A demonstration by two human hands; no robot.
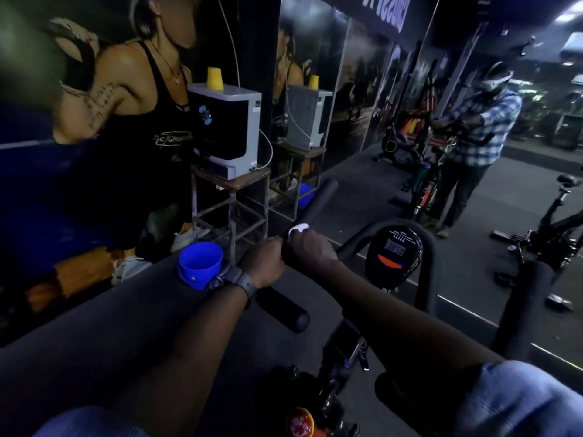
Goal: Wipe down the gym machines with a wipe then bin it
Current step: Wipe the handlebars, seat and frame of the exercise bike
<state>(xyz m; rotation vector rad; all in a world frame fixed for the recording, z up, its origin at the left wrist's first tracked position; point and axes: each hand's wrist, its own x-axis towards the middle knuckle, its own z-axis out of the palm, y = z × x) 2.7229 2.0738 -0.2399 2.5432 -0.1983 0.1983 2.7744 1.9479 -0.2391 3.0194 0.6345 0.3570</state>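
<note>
I see the small white wipe (298, 229) bunched against the black foam-covered handlebar (310, 209) of the black exercise bike (347, 348), and it peeks out just past the far side of my right hand's knuckles. My right hand (310, 249) is curled round the bar with the wipe pressed under its fingers (299, 239), so only a small white fold shows beyond the fingertips. My left hand (263, 263) sits just beside it on the near-left side, fingers wrapped round the same bar, the two hands touching or nearly so. On the left wrist is a dark grey digital wristwatch (232, 280). The bar runs on from my hands toward the far mirror in one direction, and its near end (284, 310) sticks out toward me below the left wrist.

Just right of my hands stands the bike's round black display console (394, 253) with a lit grey number readout and an orange band under it. To the left, near the left wrist, sits a blue plastic bucket (200, 264) on the dark floor. Farther left and far, a grey-and-black water purifier (228, 134) rests on a rusty metal stand (230, 203), with a yellow plastic cup (215, 78) upturned on top. A big wall mirror (394, 105) on the far right reflects a person in a blue checked shirt (482, 121).
</note>
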